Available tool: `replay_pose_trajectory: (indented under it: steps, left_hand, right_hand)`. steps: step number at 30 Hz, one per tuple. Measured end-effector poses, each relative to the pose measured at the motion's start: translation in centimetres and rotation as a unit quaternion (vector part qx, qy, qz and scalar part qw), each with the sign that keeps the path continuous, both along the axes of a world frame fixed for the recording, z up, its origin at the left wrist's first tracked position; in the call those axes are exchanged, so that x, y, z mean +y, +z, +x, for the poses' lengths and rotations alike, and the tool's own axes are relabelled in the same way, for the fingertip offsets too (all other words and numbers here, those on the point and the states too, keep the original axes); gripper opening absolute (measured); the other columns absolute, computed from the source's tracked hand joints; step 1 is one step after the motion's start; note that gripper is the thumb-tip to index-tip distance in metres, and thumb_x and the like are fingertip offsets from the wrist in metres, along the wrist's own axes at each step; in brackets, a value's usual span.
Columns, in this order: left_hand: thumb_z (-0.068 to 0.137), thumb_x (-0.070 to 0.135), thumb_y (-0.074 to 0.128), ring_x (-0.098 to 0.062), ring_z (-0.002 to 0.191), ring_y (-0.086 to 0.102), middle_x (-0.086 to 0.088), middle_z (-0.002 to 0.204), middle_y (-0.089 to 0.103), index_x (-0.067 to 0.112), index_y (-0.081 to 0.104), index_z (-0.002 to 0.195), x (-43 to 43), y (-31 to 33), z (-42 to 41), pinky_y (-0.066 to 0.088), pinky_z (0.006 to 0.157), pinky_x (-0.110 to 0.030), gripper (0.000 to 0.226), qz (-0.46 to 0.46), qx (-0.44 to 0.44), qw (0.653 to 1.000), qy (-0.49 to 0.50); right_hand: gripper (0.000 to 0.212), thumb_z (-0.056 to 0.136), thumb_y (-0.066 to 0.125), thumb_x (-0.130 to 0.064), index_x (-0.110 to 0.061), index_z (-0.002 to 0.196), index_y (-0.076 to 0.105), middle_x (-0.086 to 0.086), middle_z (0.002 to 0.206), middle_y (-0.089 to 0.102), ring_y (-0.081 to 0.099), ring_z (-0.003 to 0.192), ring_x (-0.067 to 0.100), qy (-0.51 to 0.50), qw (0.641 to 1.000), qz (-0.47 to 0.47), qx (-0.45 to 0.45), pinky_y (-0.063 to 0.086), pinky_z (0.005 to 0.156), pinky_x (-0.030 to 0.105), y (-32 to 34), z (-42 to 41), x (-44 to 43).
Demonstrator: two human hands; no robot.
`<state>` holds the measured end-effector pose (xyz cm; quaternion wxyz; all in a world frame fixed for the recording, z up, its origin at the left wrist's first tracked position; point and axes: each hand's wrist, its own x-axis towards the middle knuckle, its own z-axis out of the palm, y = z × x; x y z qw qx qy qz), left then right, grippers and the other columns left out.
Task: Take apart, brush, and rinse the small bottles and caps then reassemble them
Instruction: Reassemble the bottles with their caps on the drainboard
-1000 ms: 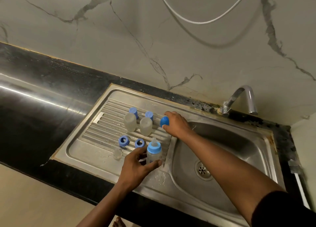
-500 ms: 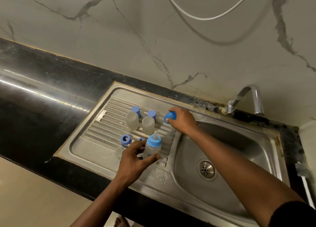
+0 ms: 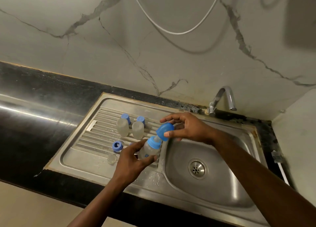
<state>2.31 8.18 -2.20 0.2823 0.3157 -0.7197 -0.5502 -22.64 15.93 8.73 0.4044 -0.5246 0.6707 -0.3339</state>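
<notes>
Counter (image 3: 39, 122) first: black stone with the steel sink (image 3: 109, 179) dropped into it, ribbed drainboard (image 3: 80, 158) on the left and basin (image 3: 229, 189) on the right. Both hands met over the ridge between those two.

Left grip (image 3: 131, 161) was curled round the body of the assembled bottle (image 3: 148, 151), holding it just above the drainboard's right edge. Right grip (image 3: 189, 128) pinched the blue dome cap (image 3: 165, 131) between thumb and fingertips.

Key bit: the bottle's long axis was tipped, with the teat end pointing up toward the back right, straight at the cap. The cap's open mouth faced back down at it. Cap rim sat right at the teat tip, and I couldn't tell if they touched. My guess is the cap only needed to slide down along that tilted line, and the right grip was the one placed to do it.

Toward the drainboard's back edge stood two bare bottles (image 3: 122, 126) with two blue caps (image 3: 125, 118) just behind them. Nearer the front lay a blue ring (image 3: 117, 146) and a small clear piece (image 3: 112, 158), probably a teat.
</notes>
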Motion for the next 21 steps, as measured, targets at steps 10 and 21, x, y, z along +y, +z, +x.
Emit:
replay_pose_trajectory:
  steps: [10,21]
  left_hand:
    - [0.076,0.037,0.095,-0.006,0.102,0.075,0.019,0.111,0.078,0.041,0.072,0.126,1.1,0.0,-0.1,0.058,0.078,-0.015,0.056,0.000,-0.010,0.999,-0.030]
    - [0.076,0.050,0.093,-0.008,0.103,0.076,0.017,0.111,0.079,0.053,0.071,0.127,1.2,0.7,0.3,0.064,0.086,-0.030,0.055,-0.022,-0.019,0.999,-0.041]
  right_hand:
    - [0.046,0.087,0.086,-0.031,-0.028,0.131,0.071,-0.004,0.129,0.068,0.069,0.112,0.017,0.042,0.995,0.016,0.086,0.063,0.092,0.044,0.3,1.4,0.9]
    - [0.046,0.088,0.085,-0.027,-0.023,0.132,0.072,-0.004,0.129,0.071,0.067,0.118,0.016,0.055,0.994,0.027,0.088,0.057,0.104,0.045,0.9,2.5,1.5]
